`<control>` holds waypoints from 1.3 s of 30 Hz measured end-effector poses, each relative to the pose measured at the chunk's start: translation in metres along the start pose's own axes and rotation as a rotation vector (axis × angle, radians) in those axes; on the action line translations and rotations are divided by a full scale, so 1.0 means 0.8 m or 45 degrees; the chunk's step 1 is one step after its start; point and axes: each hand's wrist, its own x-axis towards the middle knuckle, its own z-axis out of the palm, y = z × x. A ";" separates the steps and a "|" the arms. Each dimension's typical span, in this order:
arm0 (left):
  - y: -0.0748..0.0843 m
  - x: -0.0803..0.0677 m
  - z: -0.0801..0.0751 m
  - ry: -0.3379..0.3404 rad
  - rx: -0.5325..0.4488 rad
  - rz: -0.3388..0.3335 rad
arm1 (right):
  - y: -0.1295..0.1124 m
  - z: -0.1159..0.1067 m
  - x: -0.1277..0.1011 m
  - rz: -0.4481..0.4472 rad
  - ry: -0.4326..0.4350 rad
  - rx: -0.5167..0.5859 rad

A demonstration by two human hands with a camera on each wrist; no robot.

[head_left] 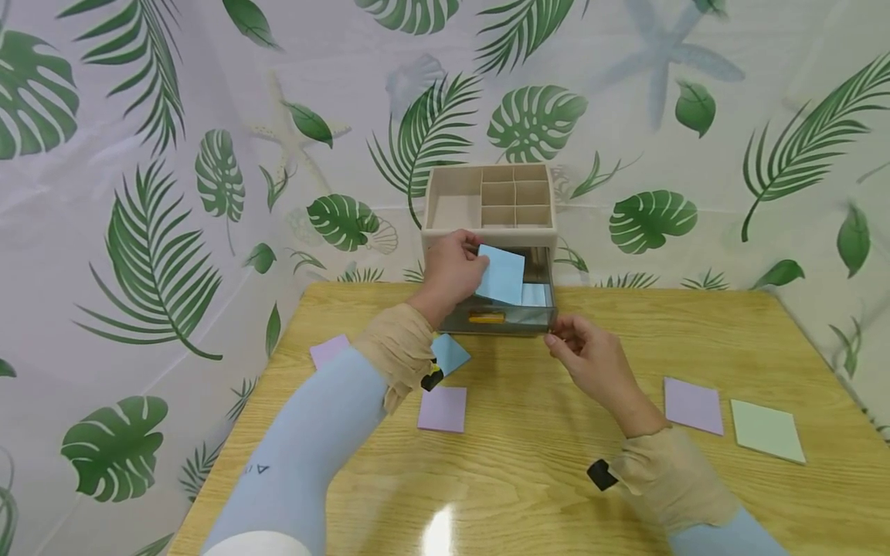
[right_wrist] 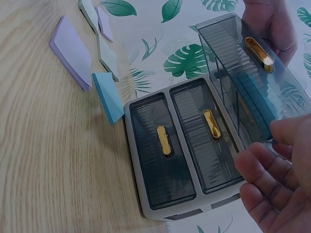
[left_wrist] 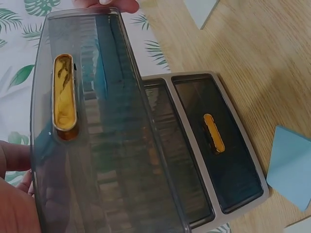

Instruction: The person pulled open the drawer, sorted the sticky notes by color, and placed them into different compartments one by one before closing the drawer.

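Note:
A beige desk organizer (head_left: 490, 232) stands at the table's back, its top smoky clear drawer (head_left: 497, 318) pulled out. My left hand (head_left: 452, 266) pinches a light blue sticky note pad (head_left: 502, 274), tilted over the drawer's left and middle part. Another light blue pad (head_left: 535, 294) lies inside at the right. My right hand (head_left: 591, 355) is at the drawer's front right corner. In the right wrist view, its thumb and fingers (right_wrist: 255, 160) hold that corner. The left wrist view shows the drawer front with its gold handle (left_wrist: 64, 92); the blue pad in my hand is hidden there.
Before the organizer lie a blue pad (head_left: 452, 355) and a purple pad (head_left: 442, 409); another purple pad (head_left: 328, 351) is partly behind my left arm. On the right are a purple pad (head_left: 694, 405) and a pale green pad (head_left: 768, 431). A leaf-patterned sheet hangs behind.

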 end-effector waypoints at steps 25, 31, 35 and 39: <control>0.008 -0.002 0.000 -0.164 0.409 0.034 | -0.002 -0.001 -0.001 0.009 0.003 -0.006; 0.012 -0.002 0.000 -0.246 0.537 0.029 | -0.003 -0.002 0.000 0.006 0.006 -0.007; 0.010 0.000 0.002 -0.263 0.609 0.031 | -0.003 -0.002 0.000 -0.002 0.008 -0.007; 0.010 0.001 0.004 -0.272 0.673 0.016 | -0.003 -0.003 0.000 0.002 0.003 -0.016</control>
